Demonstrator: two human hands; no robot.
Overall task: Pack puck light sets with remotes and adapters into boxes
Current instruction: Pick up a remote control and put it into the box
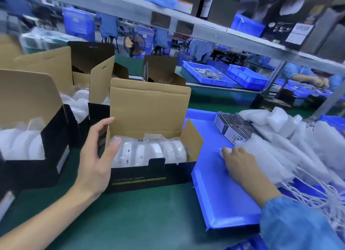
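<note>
- Head view, nearest the camera: a bare forearm at left and a blue-sleeved arm [298, 227] at right reach over a green work surface [141, 218].
- The left hand [97, 156] is spread, fingers relaxed, against the left end of an open black box [141, 180]; the thumb tip lies on the bagged puck lights [151, 150] at the box's left end.
- The puck lights stand on edge in a row inside that box, wrapped in clear plastic, under a raised brown lid flap.
- The right hand [240, 163] lies palm down on a blue tray [211, 175] just right of the box, its fingertips curled onto a small white adapter [224, 152] at the edge of a heap of white foam-bagged items [291, 143].
- A stack of remotes [233, 130] with coloured buttons stands on the tray beyond the hand, beside the heap.
- At left, more open boxes [29, 137] hold white bagged lights.
- Farther back, blue bins [209, 76] sit on a second line, one holding small metallic parts; a floor fan [134, 44] stands behind.
- Overhead, a grey shelf [205, 33] carries dark printed cartons; workers in blue coats are blurred beyond.
</note>
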